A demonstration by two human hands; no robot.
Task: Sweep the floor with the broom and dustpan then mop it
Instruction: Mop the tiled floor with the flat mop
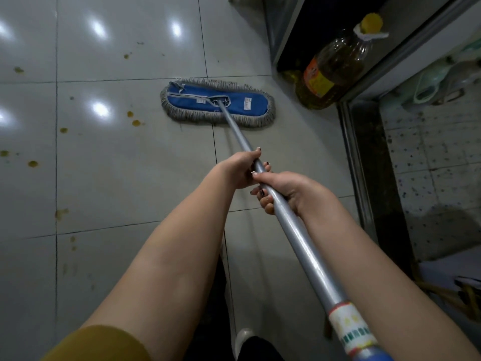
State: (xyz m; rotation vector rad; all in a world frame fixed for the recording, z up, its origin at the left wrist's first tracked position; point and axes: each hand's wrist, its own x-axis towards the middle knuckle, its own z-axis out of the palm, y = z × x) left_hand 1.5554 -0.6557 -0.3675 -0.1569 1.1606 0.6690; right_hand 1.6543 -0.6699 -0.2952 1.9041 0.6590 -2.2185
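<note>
A flat mop head (218,102), blue on top with a grey fringe, lies flat on the grey tiled floor (117,178) ahead of me. Its long silver handle (294,227) runs back toward me on the right. My left hand (240,169) grips the handle further down the pole. My right hand (283,190) grips it just behind, almost touching the left. Several yellow-brown stains (135,123) dot the tiles left of the mop head. No broom or dustpan is in view.
A large oil bottle (333,66) with a yellow cap stands on the floor right of the mop, at the foot of a metal cabinet (283,35). A metal door threshold (356,162) runs down the right side, with speckled tiles (432,162) beyond it.
</note>
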